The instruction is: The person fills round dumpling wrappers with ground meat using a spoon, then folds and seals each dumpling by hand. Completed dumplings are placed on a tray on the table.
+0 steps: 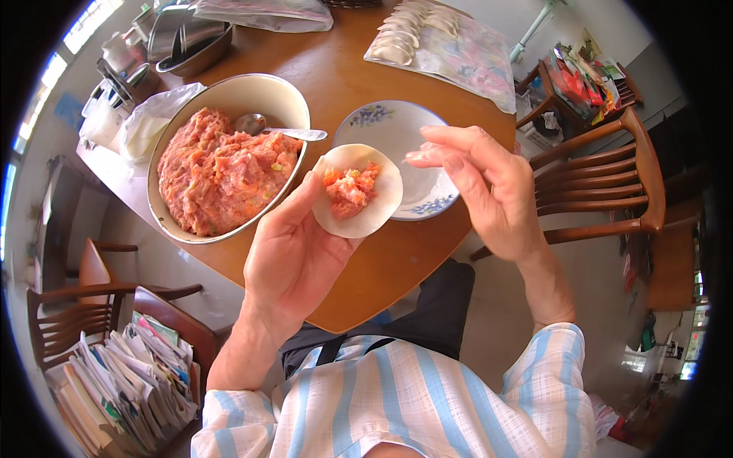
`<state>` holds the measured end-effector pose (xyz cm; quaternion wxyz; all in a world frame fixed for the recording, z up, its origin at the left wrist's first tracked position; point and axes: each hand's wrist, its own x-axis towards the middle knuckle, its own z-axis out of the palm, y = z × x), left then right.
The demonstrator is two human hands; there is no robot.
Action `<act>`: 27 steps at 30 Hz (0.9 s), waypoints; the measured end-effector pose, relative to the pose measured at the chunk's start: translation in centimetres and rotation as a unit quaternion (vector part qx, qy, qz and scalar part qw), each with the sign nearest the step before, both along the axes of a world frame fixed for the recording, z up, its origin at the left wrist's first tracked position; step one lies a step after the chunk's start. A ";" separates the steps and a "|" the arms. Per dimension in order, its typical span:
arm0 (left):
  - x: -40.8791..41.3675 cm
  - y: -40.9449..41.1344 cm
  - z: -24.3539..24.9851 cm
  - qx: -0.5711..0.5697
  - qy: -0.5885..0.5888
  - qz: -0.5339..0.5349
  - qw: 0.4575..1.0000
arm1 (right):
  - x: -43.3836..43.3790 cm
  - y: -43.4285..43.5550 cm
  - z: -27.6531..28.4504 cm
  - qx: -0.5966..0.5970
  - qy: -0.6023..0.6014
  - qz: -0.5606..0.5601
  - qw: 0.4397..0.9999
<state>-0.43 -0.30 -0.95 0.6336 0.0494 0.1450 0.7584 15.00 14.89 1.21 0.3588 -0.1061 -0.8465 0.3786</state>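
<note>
In my left hand (292, 252) lies a round dumpling wrapper (381, 212), flat and unfolded, my thumb on its left edge. A mound of raw minced filling (350, 192) with orange bits sits on its middle. My right hand (487, 183) is raised to the right of the wrapper, fingers apart and holding nothing. Below it stands a white bowl (395, 123) with blue flowers, partly hidden by the wrapper and hand. To the left, a large enamel basin (286, 94) holds a heap of minced meat filling (223, 172), with a metal spoon (298, 134) resting in it.
Folded dumplings (398, 40) stand in rows on a plastic-covered board (469, 63) at the table's far right. Metal pans (189, 46) and a plastic bag (263, 12) occupy the far left. Wooden chairs (647, 172) flank the wooden table (366, 286); one bears stacked papers (126, 378).
</note>
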 end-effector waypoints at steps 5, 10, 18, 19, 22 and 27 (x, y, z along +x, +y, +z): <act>0.5 1.0 0.1 0.010 -0.016 0.008 1.000 | 0.7 -2.3 0.4 0.169 -0.064 0.007 0.984; 0.5 1.4 0.1 0.022 -0.010 -0.003 1.000 | 1.0 -3.0 -0.4 0.204 -0.040 0.011 0.978; 0.9 1.5 0.3 -0.025 0.049 -0.065 0.996 | -1.2 -0.7 -1.0 0.139 0.020 0.037 0.989; 0.9 1.4 0.3 -0.022 0.052 -0.074 0.996 | -1.4 -0.7 -0.8 0.132 0.015 0.055 0.990; 0.9 1.5 0.3 -0.020 0.058 -0.100 0.993 | -1.8 -0.7 -0.5 0.079 -0.013 0.075 0.994; 0.8 1.6 0.2 -0.056 0.074 -0.120 0.988 | -2.2 -0.2 -0.9 -0.013 -0.023 0.086 0.996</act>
